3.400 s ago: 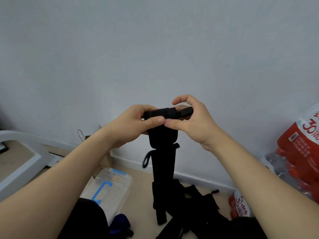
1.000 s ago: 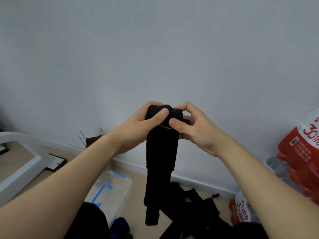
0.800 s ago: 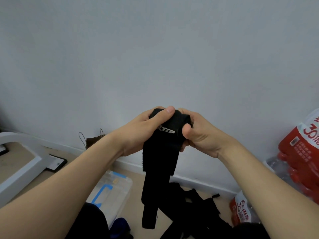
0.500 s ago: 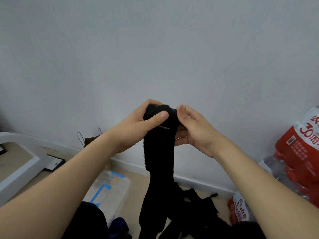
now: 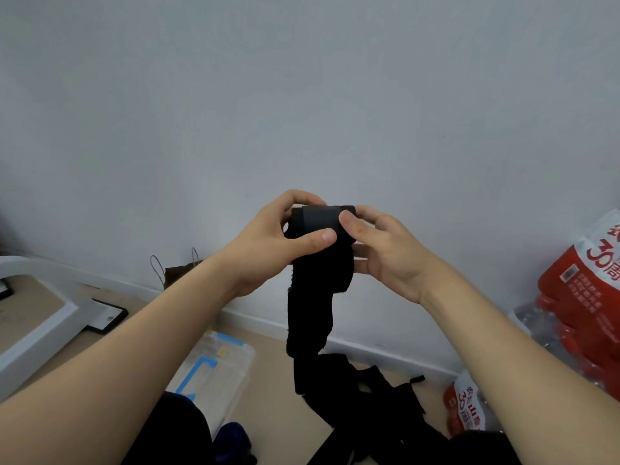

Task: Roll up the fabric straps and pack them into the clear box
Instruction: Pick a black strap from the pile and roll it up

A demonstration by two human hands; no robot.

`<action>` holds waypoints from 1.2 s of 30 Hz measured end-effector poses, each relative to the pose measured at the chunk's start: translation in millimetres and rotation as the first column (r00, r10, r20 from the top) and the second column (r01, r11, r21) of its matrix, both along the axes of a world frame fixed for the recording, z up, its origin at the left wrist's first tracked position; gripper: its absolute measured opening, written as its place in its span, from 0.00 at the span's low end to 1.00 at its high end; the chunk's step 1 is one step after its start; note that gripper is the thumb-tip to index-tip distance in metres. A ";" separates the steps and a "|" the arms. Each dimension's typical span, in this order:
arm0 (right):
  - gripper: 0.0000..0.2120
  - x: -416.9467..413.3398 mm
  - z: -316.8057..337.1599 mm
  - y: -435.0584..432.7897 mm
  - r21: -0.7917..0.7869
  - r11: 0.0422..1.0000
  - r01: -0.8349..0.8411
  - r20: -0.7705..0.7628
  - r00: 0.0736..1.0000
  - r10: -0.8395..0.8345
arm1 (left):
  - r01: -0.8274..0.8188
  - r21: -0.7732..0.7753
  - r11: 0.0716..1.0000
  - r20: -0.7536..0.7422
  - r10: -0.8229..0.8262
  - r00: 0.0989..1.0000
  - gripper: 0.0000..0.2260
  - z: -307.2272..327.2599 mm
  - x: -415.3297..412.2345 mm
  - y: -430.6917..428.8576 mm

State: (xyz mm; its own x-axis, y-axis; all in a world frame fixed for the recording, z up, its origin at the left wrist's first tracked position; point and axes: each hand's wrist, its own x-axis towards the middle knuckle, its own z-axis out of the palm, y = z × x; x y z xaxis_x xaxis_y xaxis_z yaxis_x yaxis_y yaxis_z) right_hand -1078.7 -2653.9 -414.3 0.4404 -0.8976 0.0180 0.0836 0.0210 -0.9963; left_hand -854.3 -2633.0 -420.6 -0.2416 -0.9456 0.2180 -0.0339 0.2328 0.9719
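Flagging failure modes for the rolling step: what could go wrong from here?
The half-rolled black fabric strap is only pinched between left hand and right hand; a slip could unwind it. Its hanging tail ends near the pile of loose black straps on the floor and might snag.

Bare forearms [image 5: 134, 350], black-clad knees [image 5: 174, 431] (garment type unclear)
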 end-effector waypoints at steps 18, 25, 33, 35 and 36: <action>0.13 -0.6 -3.8 -5.7 -0.115 0.986 0.123 -0.056 0.990 -0.130 | -0.143 -0.029 0.989 0.083 0.145 0.986 0.15 -3.4 13.1 -8.4; 0.12 0.0 -4.6 -6.7 -0.110 0.984 0.137 -0.014 0.990 -0.139 | -0.274 -0.009 0.962 0.094 0.274 0.957 0.09 -3.7 21.2 -15.0; 0.12 6.5 -6.6 -5.2 -0.103 0.987 0.121 -0.057 0.990 -0.127 | -0.412 0.061 0.909 0.143 0.401 0.905 0.18 -2.1 14.8 -19.4; 0.13 6.8 -7.1 -5.9 -0.113 0.987 0.118 -0.056 0.990 -0.125 | -0.420 0.056 0.906 0.153 0.408 0.900 0.16 2.2 14.9 -17.5; 0.13 7.4 -8.0 -6.1 -0.117 0.986 0.116 -0.052 0.991 -0.123 | -0.390 0.064 0.918 0.146 0.378 0.914 0.14 3.5 14.8 -15.3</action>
